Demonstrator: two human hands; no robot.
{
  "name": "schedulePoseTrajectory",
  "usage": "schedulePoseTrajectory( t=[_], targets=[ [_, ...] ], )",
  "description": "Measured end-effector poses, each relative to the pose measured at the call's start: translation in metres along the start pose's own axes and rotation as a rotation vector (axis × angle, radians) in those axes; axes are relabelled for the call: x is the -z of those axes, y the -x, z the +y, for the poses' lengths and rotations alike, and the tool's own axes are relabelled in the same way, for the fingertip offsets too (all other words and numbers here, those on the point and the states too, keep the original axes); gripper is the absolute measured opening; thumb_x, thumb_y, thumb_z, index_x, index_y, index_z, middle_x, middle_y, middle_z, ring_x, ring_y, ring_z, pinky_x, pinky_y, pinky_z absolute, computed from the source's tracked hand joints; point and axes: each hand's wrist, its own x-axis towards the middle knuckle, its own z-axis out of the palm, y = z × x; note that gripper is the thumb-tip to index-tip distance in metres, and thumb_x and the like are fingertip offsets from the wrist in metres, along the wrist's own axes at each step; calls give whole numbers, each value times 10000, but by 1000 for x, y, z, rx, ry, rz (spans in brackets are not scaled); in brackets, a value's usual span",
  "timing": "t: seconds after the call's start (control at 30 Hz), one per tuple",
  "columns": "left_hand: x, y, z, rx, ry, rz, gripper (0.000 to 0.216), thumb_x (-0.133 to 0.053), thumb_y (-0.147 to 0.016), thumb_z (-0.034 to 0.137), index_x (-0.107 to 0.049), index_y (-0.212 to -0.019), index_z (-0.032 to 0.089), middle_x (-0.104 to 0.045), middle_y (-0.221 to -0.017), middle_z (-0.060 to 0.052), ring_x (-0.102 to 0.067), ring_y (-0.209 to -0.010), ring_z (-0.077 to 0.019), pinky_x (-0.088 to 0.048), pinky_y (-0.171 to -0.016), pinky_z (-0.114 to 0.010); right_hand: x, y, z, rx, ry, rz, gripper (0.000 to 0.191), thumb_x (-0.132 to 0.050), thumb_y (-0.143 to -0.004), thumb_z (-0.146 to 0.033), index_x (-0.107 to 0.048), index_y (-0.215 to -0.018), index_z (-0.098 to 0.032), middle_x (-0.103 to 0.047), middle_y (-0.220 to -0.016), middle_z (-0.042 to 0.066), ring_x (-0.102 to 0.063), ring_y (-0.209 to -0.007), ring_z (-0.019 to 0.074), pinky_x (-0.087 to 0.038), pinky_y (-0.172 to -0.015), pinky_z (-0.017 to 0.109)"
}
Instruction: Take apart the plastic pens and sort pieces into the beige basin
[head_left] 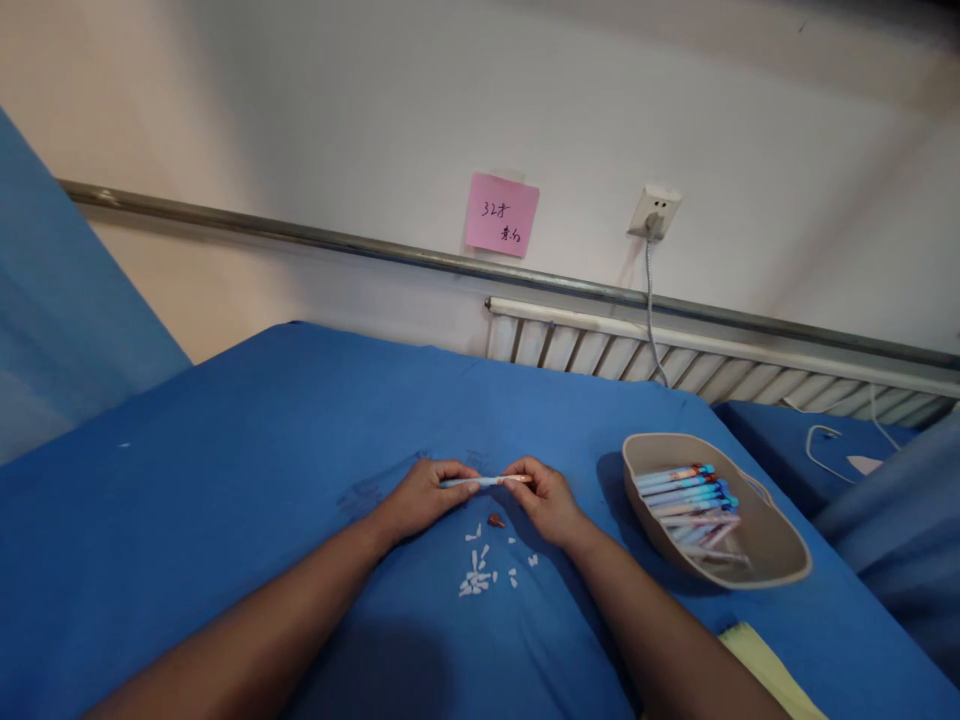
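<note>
Between my two hands a slim, pale blue pen (489, 481) lies roughly level, just above the blue cloth. My left hand (429, 494) pinches its left part between thumb and fingers. At the other end, my right hand (549, 502) grips the pinkish right part with thumb and forefinger. A small brown piece (496, 520) rests on the cloth just below the pen. Nearer to me, several tiny white tapered pieces (474, 582) lie in a loose heap, with a few scattered around it. The fingers hide both ends of the pen in part.
To the right stands a beige basket (780, 560) with several pens (686, 490) inside. A yellow-green cloth or paper (765, 665) lies by my right forearm. Behind the blue-covered table (225, 450) are a radiator (585, 345), a metal rail (337, 238), a pink note (501, 215) and a socket (655, 212).
</note>
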Motion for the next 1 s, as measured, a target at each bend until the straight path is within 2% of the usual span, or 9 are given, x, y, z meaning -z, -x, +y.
schedulePoseTrajectory(
  t=[0.17, 0.5, 0.57, 0.63, 0.73, 0.8, 0.9, 0.93, 1.0],
  targets=[
    [-1, 1, 3, 19, -7, -1, 268, -546, -791, 360, -714, -870, 167, -665, -686, 4, -573, -659, -156, -416, -630, -228, -2, 0, 0, -18, -56, 6, 168, -531, -822, -328, -613, -848, -183, -570, -686, -26, -491, -620, 110, -383, -574, 207],
    [-6, 2, 3, -52, 58, 3, 224, -607, -746, 315, -684, -908, 181, -688, -859, -11, -609, -829, -183, -448, -754, -257, -6, 1, -2, -6, 8, 23, 158, -562, -799, -318, -640, -808, -180, -613, -714, -7, -534, -656, 127, -399, -607, 222],
    [-6, 1, 4, -34, 79, 48, 318, -639, -723, 338, -656, -1001, 185, -681, -882, -14, -609, -814, -179, -454, -737, -259, -6, 1, -2, -8, -1, 47, 179, -555, -804, -339, -636, -805, -179, -611, -704, -9, -528, -641, 124, -398, -596, 220],
    [-7, 0, 3, 23, 130, 94, 372, -594, -759, 420, -635, -1028, 167, -677, -840, -26, -605, -711, -163, -457, -654, -257, -6, 0, -3, -13, -17, 81, 200, -544, -810, -358, -632, -808, -178, -607, -693, -11, -522, -629, 123, -399, -586, 219],
    [-7, -4, -1, 105, 198, 93, 383, -502, -805, 500, -635, -810, 141, -641, -669, -23, -544, -536, -131, -421, -533, -245, -5, 0, -4, -4, 4, 116, 197, -536, -814, -352, -632, -812, -180, -606, -701, -8, -525, -639, 126, -405, -598, 222],
    [-8, -6, -4, 72, 236, 119, 296, -619, -727, 447, -607, -745, 152, -646, -705, -21, -569, -604, -135, -441, -580, -242, -5, 0, -3, 17, 38, 122, 185, -533, -818, -338, -633, -810, -183, -613, -728, -2, -533, -665, 131, -412, -623, 226],
    [-8, -7, -5, 11, 334, 181, 360, -731, -613, 342, -594, -901, 176, -664, -927, -37, -607, -800, -159, -469, -682, -247, -4, 0, -2, 35, 61, 120, 176, -527, -827, -327, -630, -813, -185, -617, -743, 0, -535, -675, 133, -411, -626, 225],
    [-8, -7, -5, 42, 355, 176, 379, -710, -639, 369, -584, -940, 178, -666, -926, -42, -610, -772, -155, -470, -650, -246, -4, 0, -2, 39, 60, 120, 175, -526, -830, -324, -630, -816, -184, -616, -741, -1, -533, -671, 133, -409, -620, 225],
    [-9, -7, -5, 143, 342, 129, 351, -608, -730, 460, -584, -919, 165, -666, -778, -33, -580, -602, -135, -433, -528, -236, -4, 0, -1, 56, 64, 120, 170, -527, -834, -316, -632, -821, -183, -614, -745, 1, -536, -675, 134, -408, -627, 227]
  ],
)
